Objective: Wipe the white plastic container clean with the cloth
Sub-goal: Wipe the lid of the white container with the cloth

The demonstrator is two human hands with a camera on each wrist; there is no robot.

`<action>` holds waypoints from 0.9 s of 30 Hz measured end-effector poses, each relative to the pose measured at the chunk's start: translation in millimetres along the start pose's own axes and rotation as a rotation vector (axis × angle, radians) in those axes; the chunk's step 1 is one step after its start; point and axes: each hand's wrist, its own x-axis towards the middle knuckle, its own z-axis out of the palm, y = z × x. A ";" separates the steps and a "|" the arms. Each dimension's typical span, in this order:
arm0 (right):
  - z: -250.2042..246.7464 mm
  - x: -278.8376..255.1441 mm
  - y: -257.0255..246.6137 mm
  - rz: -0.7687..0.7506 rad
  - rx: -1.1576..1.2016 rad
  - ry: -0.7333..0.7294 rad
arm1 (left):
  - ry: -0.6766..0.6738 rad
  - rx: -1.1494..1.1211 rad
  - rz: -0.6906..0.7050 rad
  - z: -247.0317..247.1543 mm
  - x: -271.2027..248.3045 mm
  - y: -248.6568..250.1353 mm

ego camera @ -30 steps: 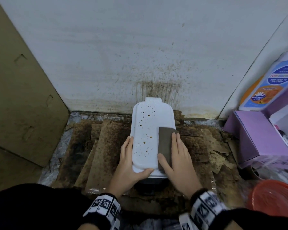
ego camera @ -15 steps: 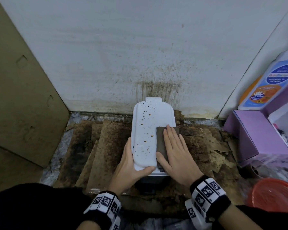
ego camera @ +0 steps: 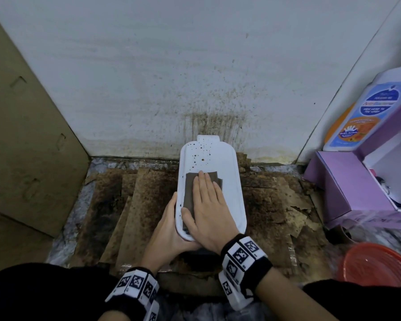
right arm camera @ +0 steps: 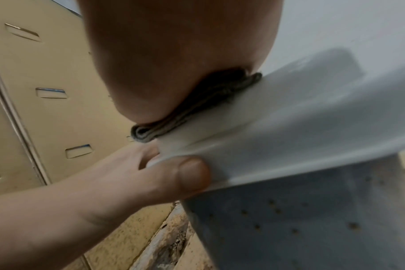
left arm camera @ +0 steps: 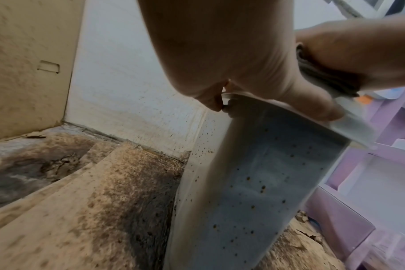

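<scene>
The white plastic container stands lid up on stained cardboard against the wall, with brown spots left on the far end of its lid and down its side. A folded dark grey cloth lies on the lid's left half. My right hand lies flat on the cloth with straight fingers, pressing it down. The cloth's folded edge shows under that palm. My left hand grips the container's near left corner, thumb on the lid rim, fingers along the left side.
Soiled cardboard sheets cover the floor. A brown cardboard panel stands at the left. At the right are a purple box, a detergent bottle and an orange basket. The spattered wall is close behind.
My right hand has slid the cloth from the lid's right side over to its left half and slightly farther up. Spots on the near and middle lid are gone. The left hand kept its grip.
</scene>
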 end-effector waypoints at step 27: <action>12.2 -35.8 46.8 0.199 0.481 0.237 | 0.129 0.813 0.148 31.4 35.7 64.6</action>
